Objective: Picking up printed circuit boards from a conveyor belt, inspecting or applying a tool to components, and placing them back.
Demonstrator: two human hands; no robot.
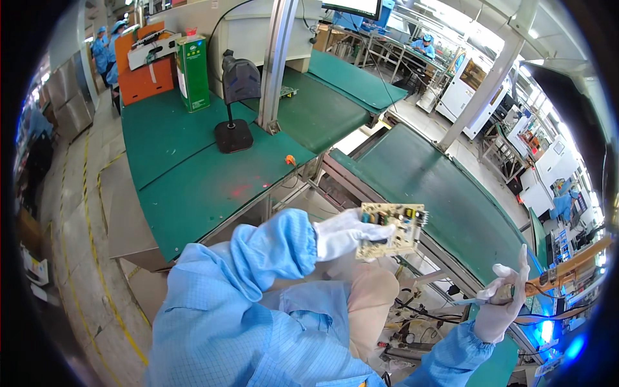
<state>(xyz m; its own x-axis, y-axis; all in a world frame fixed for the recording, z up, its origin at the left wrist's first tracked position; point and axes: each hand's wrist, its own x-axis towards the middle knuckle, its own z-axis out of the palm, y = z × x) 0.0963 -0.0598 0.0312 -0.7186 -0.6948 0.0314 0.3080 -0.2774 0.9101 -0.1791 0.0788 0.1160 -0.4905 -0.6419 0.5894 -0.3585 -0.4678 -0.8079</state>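
Note:
My left hand (345,236), in a white glove, grips a tan circuit board (407,233) by its left side. Dark, yellow and blue components stand on the board's upper face, and the fingers lie across it. Farther right, my gloved right hand (501,304) is raised beside a wooden-looking bar (576,263). One of its fingers points up while the others curl inward. A thin pale-blue piece sticks out to the left of the curled fingers; what they hold is too small to tell.
A green conveyor belt (432,184) runs beyond the board. On the green-topped table (187,203) stand a black scanner on a stand (240,87) and a green can (193,74). A metal post (276,64) rises behind. Cables hang below the belt; co-workers in blue are far off.

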